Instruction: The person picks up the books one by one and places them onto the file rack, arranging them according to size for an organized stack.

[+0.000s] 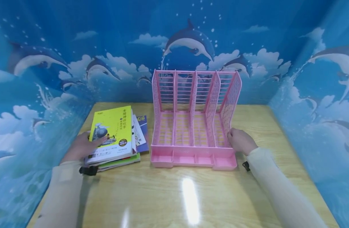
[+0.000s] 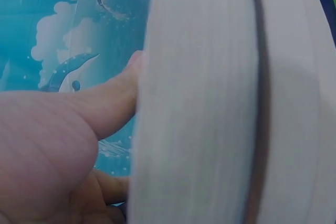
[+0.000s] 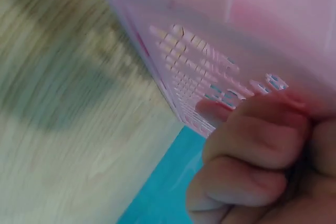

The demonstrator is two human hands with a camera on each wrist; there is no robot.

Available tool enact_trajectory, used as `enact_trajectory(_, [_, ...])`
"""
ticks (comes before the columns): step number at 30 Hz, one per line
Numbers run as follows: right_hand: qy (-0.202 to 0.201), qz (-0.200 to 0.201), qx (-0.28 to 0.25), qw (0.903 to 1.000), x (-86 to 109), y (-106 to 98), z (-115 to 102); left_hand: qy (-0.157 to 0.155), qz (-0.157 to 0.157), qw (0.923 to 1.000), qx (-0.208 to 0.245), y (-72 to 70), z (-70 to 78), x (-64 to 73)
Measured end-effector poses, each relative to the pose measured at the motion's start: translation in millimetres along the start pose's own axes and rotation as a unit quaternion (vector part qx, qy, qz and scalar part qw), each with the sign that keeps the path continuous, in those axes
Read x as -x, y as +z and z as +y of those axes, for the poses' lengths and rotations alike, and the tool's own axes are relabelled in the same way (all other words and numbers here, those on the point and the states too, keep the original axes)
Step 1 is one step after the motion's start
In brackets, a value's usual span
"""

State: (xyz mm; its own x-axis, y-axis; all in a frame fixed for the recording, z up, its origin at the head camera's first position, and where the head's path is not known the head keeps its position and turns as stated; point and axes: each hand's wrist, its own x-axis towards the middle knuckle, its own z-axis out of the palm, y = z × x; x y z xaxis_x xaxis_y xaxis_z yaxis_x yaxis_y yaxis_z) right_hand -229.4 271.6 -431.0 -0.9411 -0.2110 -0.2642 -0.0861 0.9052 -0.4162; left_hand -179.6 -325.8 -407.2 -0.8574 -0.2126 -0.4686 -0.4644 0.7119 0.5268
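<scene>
My left hand [image 1: 81, 144] is at the left edge of a stack of books, its thumb lying across the cover of the yellow book [image 1: 113, 126] on top. In the left wrist view, the thumb reaches over the cover side of the thick page block [image 2: 197, 103], and the other fingertips are hidden behind it. A pink plastic book rack [image 1: 184, 152] with upright dividers stands in the middle of the table. My right hand [image 1: 242, 141] grips its right side panel near the front. In the right wrist view, curled fingers press against the perforated pink panel [image 3: 189, 61].
Under the yellow book lie several more, among them a green-edged book [image 1: 120, 163] and a blue one [image 1: 144, 133] sticking out to the right. Four-bay racking fronts small open trays. Dolphin-print curtains [image 1: 120, 25] enclose the wooden table [image 1: 151, 196] at the back and sides.
</scene>
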Motion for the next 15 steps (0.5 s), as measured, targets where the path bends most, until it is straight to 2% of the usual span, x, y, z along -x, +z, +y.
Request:
enact_trajectory(8, [-0.004, 0.009, 0.026, 0.9996, 0.2, 10.4, -9.2, -0.012, 0.003, 0.9998, 0.016, 2.9, -10.2, 0.1])
enact_trajectory(15, [-0.003, 0.022, 0.041, 0.9989, 1.9, 9.9, -6.4, 0.011, 0.011, 0.9998, 0.012, 6.6, -8.1, -3.9])
